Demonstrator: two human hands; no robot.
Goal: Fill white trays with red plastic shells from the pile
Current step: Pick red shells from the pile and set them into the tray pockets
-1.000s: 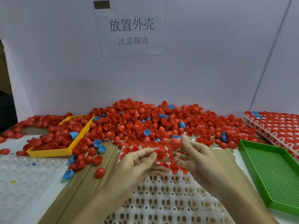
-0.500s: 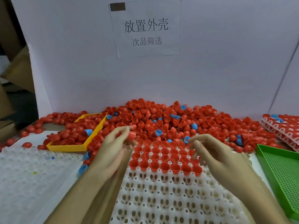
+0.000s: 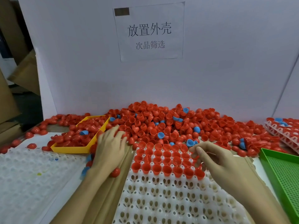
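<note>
A big pile of red shells [image 3: 145, 123] lies against the back wall, with a few blue shells [image 3: 161, 135] mixed in. In front of it sits a white tray [image 3: 161, 201] with holes; its far rows hold upright red shells [image 3: 161, 160]. My left hand [image 3: 111, 146] lies palm down with fingers spread on the pile's left edge, beside the yellow tray's corner. My right hand [image 3: 215, 160] hovers over the right end of the filled rows with fingers curled and thumb near the index tip; whether a shell is in it is hidden.
A yellow tray [image 3: 77, 149] with red shells stands at the left. An empty white tray [image 3: 24, 175] lies front left, and a green perforated tray [image 3: 283, 173] at the right. Stacked filled trays [image 3: 284, 131] sit far right. A loose red shell [image 3: 115, 172] rests by my left wrist.
My left hand left the middle of the tray, moved left and forward, and now rests flat on the pile. My right hand stayed over the tray's right side. The camera view shifted.
</note>
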